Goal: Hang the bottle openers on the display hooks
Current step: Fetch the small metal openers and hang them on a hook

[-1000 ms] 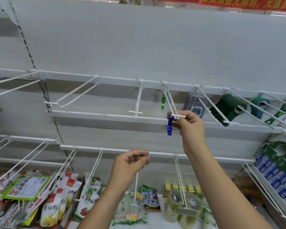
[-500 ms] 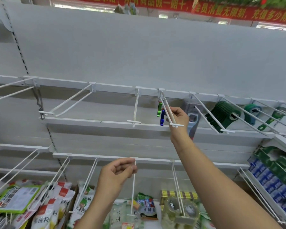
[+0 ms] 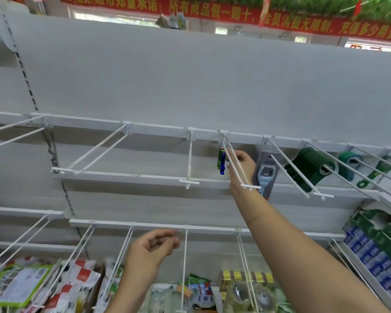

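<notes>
A blue bottle opener (image 3: 222,165) hangs at the back of a white double-wire display hook (image 3: 237,170), right in front of a green bottle opener (image 3: 219,157) on the same hook. My right hand (image 3: 243,164) reaches up under the hook wires, its curled fingertips still on the blue opener's right edge. My left hand (image 3: 151,247) hovers lower down, in front of the second rail, fingers loosely curled and holding nothing.
Bare white hooks (image 3: 190,163) jut out to the left along the top rail. To the right hang a grey-blue packaged tool (image 3: 265,175), green brushes (image 3: 309,170) and green openers (image 3: 375,175). Below are snack bags (image 3: 81,281), tape rolls (image 3: 246,292) and blue boxes (image 3: 370,247).
My right hand slid the blue opener from the hook's tip along the wires to the back, beside the green one. My left hand stayed low and curled. The view tilted upward.
</notes>
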Available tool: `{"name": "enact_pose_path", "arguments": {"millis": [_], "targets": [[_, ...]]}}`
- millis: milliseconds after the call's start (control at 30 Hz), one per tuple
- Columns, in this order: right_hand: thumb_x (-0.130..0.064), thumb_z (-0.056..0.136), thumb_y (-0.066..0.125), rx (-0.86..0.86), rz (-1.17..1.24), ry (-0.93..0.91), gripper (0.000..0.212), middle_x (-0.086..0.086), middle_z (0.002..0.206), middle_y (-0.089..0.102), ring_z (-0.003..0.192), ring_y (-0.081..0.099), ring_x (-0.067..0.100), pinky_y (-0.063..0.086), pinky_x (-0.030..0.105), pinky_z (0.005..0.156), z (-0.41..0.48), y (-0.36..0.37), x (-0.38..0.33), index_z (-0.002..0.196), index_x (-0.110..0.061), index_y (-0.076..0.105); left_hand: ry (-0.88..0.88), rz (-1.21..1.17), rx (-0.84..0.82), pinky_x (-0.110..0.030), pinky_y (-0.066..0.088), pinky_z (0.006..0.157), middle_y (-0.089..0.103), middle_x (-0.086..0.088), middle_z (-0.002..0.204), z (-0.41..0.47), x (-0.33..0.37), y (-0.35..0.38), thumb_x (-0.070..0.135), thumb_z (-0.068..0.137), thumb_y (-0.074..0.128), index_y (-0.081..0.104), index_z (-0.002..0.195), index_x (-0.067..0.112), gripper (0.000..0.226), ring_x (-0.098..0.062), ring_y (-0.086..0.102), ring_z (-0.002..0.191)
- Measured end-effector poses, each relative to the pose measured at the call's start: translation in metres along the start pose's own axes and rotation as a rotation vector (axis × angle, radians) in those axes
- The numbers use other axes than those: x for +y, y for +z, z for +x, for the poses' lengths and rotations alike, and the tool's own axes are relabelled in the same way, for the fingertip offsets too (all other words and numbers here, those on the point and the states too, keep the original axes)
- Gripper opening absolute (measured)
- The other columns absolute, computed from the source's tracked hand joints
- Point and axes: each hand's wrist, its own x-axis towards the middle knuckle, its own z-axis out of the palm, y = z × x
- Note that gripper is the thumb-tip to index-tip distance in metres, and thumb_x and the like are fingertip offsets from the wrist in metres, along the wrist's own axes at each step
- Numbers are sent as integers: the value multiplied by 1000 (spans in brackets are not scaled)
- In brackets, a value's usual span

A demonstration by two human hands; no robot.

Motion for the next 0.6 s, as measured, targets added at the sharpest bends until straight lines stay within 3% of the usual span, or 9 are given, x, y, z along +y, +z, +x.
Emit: {"name": "enact_pose_path", "arguments": {"millis": [200, 300, 433, 600], "targets": [[0, 90, 66, -2, -3, 18, 9, 7, 63, 58, 42, 55, -1, 42, 12, 43, 3, 2, -2, 81, 0, 65, 14, -6, -26, -26, 60, 73, 77, -15, 82, 5, 0, -1, -9, 83, 70, 73, 98, 6, 21, -26, 76, 81], [-7, 88, 71, -13, 8, 72, 14, 11, 80, 67, 64, 60, 12, 47, 12, 52, 4, 0, 5, 97, 3, 71, 8, -5, -46, -23, 60, 72, 78, -15, 83, 5, -1, 1, -8, 83, 70, 73, 99, 6, 22, -26, 76, 82], [-5, 89, 69, 23, 51, 115, 29, 19, 109, 70, 78, 63, 12, 51, 17, 66, -12, -14, 11, 117, 2, 68, 1, 4, -77, -28, 59, 76, 78, -14, 83, 2, -3, 3, -7, 84, 70, 75, 97, 9, 21, -28, 76, 84], [-12, 91, 70, -69, -100, 46, 12, 1, 93, 72, 84, 66, 12, 55, 21, 73, -77, -58, 11, 101, -15, 72, -30, -6, -134, -36, 58, 85, 78, -11, 86, -8, -7, 16, 0, 88, 68, 74, 102, 9, 18, -23, 76, 87]]}}
